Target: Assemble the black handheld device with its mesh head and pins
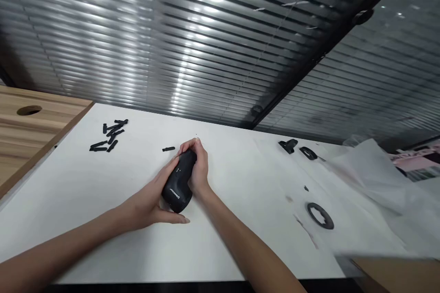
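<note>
A black rounded device (pixel 179 182) with small white lettering is held between both hands over the white table (pixel 130 178). My left hand (pixel 151 199) wraps its left side, the thumb extended below its lower end. My right hand (pixel 200 164) grips the upper right side, fingers curled over the top end. Just left of the device's top end lies one small black strip (pixel 168 149). Several similar black strips (pixel 112 135) form a loose pile at the table's back left.
On the right lie a black ring (pixel 320 216), a smaller black ring (pixel 308 153) and a black part (pixel 288 146). Translucent sheeting (pixel 371 174) covers the far right. A cardboard piece (pixel 398 274) is at lower right. Blinds (pixel 206 45) rise behind; a wooden surface (pixel 30 128) adjoins left.
</note>
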Available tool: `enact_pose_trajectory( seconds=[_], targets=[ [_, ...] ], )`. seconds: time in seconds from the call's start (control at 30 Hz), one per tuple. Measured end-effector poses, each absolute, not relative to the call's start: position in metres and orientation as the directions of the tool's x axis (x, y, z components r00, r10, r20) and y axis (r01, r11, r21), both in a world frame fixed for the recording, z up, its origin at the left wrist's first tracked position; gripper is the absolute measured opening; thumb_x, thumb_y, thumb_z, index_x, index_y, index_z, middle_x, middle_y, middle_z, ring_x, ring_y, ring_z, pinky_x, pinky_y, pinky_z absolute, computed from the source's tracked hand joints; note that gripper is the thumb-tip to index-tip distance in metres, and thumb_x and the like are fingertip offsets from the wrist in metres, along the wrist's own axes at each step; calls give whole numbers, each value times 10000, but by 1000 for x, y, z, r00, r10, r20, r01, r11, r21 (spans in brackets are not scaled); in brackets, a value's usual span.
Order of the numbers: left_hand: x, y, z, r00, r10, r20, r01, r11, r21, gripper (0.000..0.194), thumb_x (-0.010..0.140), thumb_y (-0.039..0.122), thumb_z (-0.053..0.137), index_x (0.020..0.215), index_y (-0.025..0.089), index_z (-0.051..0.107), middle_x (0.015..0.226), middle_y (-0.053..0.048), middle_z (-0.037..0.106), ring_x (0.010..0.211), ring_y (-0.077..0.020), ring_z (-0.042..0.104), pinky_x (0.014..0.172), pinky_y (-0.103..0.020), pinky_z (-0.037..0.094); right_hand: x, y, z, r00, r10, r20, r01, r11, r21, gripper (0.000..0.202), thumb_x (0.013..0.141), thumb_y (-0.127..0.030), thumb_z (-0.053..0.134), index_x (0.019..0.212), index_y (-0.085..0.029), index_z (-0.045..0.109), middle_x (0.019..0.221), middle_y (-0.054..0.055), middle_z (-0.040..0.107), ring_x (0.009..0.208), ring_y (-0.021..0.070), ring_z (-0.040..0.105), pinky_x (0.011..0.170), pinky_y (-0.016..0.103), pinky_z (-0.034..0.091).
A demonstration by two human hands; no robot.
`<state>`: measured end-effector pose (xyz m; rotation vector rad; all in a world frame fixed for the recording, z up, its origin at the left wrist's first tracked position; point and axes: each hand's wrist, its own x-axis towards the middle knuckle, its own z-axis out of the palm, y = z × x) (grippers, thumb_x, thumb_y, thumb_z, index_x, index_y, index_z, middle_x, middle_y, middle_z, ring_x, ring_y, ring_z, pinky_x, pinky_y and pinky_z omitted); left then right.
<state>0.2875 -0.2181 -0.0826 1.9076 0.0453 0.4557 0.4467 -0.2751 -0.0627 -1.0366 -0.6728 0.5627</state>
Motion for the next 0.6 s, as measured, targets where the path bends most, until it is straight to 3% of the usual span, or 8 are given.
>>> enact_pose_trajectory(
  seconds=[0.13, 0.27, 0.43, 0.6],
  targets=[
    [285, -202, -68, 922, 303, 242, -190, -191, 963, 981, 752, 327, 922, 1584, 375, 405, 1655, -96, 396, 1488, -371, 431, 1203, -491, 435, 454, -275, -64, 640, 691, 335, 37, 409, -912, 359, 996, -526, 529, 776, -246, 579, 797, 9, 591, 745, 188, 576, 752, 334, 499],
    [282, -185, -56, 870, 469, 153, -199, 51, 979, 739, 763, 331, 906, 1428, 319, 583, 1418, -102, 608, 1157, -296, 670, 976, -402, 573, 458, -273, -66, 586, 734, 342, 185, 290, -939, 237, 955, -476, 604, 866, -256, 593, 895, 8, 617, 889, 203, 586, 864, 342, 475],
    [283, -177, -51, 777, 626, 58, -223, 187, 957, 522, 846, 498, 781, 1294, 269, 641, 1124, -57, 655, 862, -205, 663, 772, -338, 572, 457, -269, -69, 499, 817, 290, 253, 183, -950, 278, 903, -525, 651, 982, -262, 608, 975, 21, 671, 907, 218, 618, 834, 348, 489],
    [283, -175, -52, 785, 617, 64, -188, 139, 972, 354, 824, 330, 717, 1166, 255, 669, 1270, -56, 653, 1153, -272, 605, 865, -326, 528, 457, -270, -65, 429, 863, 268, 218, 189, -957, 262, 930, -515, 636, 1014, -270, 676, 1102, 32, 722, 1077, 235, 651, 975, 366, 487]
  ],
)
